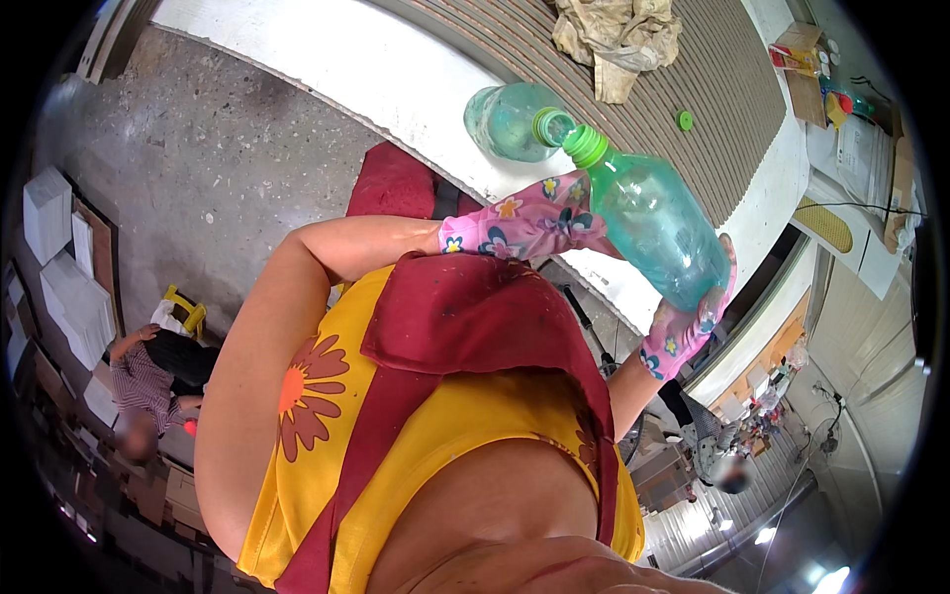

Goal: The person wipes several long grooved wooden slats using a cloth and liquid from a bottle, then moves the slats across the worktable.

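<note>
Both my hands wear pink flowered gloves. My right hand [698,312] is wrapped round the base end of a clear green plastic bottle [661,223], which is tilted with its green-ringed neck pointing away to the left. Close to that neck, my left hand [554,213] grips the bottle's shoulder; some of its fingers are hidden behind the bottle. The tilted bottle's mouth meets, or nearly meets, the open mouth of a second green plastic bottle [510,124] on the white table edge. Whether liquid runs between them I cannot tell.
A ribbed brown mat [732,74] covers the table [336,64]. On it lie a green bottle cap [685,120] and a crumpled, stained cloth [618,40]. Boxes stand at the far right. Two other people are in the background, one at lower left and one at lower right.
</note>
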Available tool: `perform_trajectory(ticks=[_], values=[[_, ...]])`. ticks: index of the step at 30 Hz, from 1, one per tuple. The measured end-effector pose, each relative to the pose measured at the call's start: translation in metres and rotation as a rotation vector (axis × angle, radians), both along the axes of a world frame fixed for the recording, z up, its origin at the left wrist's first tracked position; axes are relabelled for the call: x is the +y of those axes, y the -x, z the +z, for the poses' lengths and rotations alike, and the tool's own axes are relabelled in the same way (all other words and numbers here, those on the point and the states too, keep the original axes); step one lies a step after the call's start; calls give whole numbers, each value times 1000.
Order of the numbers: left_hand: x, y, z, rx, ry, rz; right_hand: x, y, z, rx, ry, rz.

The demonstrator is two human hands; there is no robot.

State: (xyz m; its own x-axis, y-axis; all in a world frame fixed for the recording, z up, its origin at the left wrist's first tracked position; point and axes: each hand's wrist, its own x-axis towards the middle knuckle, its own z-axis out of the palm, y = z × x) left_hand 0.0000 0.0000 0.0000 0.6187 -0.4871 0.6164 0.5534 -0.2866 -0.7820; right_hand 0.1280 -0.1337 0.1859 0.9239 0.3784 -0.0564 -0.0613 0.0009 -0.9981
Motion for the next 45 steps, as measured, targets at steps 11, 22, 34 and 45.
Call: perform_trajectory(ticks=[11, 22, 34, 45], values=[[4, -4, 9, 3, -2, 32, -9, -1, 1, -1, -5, 42], [7, -6, 12, 19, -57, 107, -11, -5, -1, -21, 4, 49], [4, -12, 32, -220, -2145, 1384, -5, -3, 2, 42, -67, 4], [5, -12, 42, -178, -2472, 1400, -11, -5, 2, 28, -73, 54]])
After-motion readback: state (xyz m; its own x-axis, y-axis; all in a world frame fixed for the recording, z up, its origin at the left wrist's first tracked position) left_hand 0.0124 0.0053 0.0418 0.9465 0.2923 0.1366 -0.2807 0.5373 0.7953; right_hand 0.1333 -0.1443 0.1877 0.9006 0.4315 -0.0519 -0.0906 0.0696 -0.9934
